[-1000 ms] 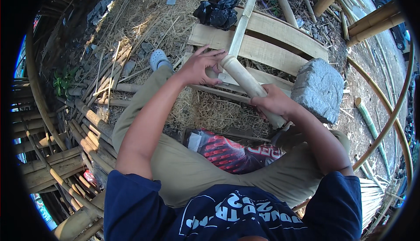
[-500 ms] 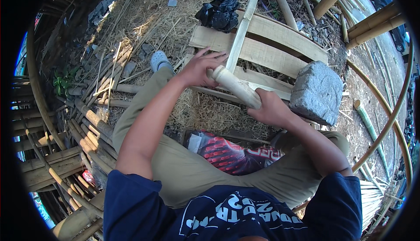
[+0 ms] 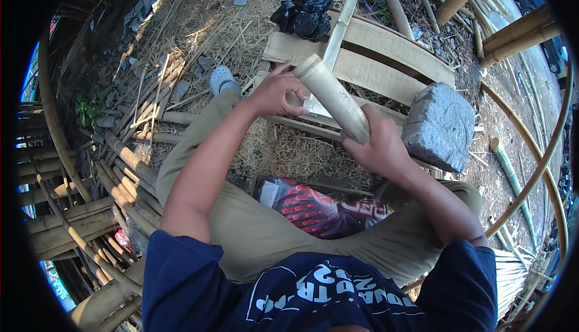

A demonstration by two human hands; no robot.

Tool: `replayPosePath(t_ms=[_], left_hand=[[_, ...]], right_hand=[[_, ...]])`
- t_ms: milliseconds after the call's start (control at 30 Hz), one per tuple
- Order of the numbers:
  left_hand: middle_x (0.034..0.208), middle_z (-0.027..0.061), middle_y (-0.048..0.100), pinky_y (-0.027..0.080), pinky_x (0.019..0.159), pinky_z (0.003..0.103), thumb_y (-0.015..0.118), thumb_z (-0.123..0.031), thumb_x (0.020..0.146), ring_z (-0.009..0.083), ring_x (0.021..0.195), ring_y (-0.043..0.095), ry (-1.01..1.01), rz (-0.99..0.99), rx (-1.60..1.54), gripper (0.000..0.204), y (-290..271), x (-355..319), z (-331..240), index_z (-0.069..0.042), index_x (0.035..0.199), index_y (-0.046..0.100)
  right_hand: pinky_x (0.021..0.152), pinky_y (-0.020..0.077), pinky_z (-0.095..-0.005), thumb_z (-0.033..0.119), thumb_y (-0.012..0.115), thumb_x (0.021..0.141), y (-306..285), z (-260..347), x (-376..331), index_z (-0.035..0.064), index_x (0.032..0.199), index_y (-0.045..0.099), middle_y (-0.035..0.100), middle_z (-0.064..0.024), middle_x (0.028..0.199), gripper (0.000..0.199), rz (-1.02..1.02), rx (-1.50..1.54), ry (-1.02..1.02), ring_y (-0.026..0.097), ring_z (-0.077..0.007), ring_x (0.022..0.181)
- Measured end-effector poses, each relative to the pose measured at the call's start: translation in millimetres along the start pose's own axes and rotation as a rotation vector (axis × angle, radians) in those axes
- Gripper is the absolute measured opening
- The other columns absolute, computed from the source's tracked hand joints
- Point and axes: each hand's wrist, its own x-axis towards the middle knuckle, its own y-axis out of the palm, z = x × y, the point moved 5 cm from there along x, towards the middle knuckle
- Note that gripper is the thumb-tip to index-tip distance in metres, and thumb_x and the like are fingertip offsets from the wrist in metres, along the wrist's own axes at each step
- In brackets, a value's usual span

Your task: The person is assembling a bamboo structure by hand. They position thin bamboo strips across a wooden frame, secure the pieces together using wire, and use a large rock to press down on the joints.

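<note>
Bamboo: pale tan round bamboo tube section [image 3: 333, 98] is held in both hands, raised above the pale wooden slat pallet [image 3: 386, 66] on the ground, open cut end pointing to about 11 o'clock.

Change vs a second ago: tube sat lower, across the pallet slats, with the left hand laid over its upper part. Now the tube is lifted and tilted steeper, open end up. I'd judge he's repositioning or inspecting the piece, not working it against anything right now.

Right hand [image 3: 379, 146]: closed around the tube's lower end, at 5 o'clock of the tube. Firm wrap.

Left hand [image 3: 276, 95]: fingers curled narrow, touching the tube's side just below the open end, at 9 o'clock of it. Steadying it, not a full wrap as far as I can tell.

Around it:
- long pale split bamboo strip [image 3: 341, 21] runs from behind the tube to 12 o'clock.
- rough grey stone block [image 3: 439, 125] at 3 o'clock of the tube, resting on the pallet edge.
- crumpled black plastic bag [image 3: 306, 7] at 12 o'clock.

Packaging: red and black glossy plastic packet [image 3: 322, 211] with white print, lying flat between the knees, 6 o'clock of the tube. Small white patch on its left end.
</note>
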Motion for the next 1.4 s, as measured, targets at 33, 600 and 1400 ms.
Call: replayPosePath(t_ms=[33, 600, 1400], left_hand=[[0.143, 0.0076, 0.066, 0.018, 0.131, 0.051, 0.092, -0.034, 0.07, 0.0215, 0.145, 0.049, 0.023, 0.018, -0.007, 0.033, 0, 0, -2, -0.013, 0.084, 0.071], [0.15, 0.0052, 0.061, 0.019, 0.13, 0.052, 0.091, -0.033, 0.069, 0.0201, 0.148, 0.047, 0.037, 0.074, 0.045, 0.035, 5, -1, 8, -0.013, 0.087, 0.069], [0.153, 0.0054, 0.059, 0.021, 0.129, 0.05, 0.092, -0.032, 0.07, 0.0198, 0.148, 0.047, 0.094, 0.038, -0.016, 0.034, 5, 3, -1, -0.012, 0.083, 0.069]], right_hand=[[0.083, 0.0566, -0.0528, 0.025, 0.077, 0.081, 1, -7, 0, -0.0113, 0.114, 0.06, 0.071, -0.0338, 0.09, 0.052, 0.003, -0.001, -0.002, 0.072, -0.0481, 0.089], [0.075, 0.0566, -0.0498, 0.028, 0.076, 0.086, -15, -8, 16, -0.0085, 0.111, 0.06, 0.071, -0.0307, 0.086, 0.047, -0.007, 0.024, 0.025, 0.073, -0.0456, 0.082], [0.074, 0.0588, -0.0482, 0.03, 0.077, 0.083, 35, -59, 5, -0.0118, 0.11, 0.062, 0.072, -0.028, 0.085, 0.053, 0.104, 0.022, 0.111, 0.075, -0.0406, 0.08]])
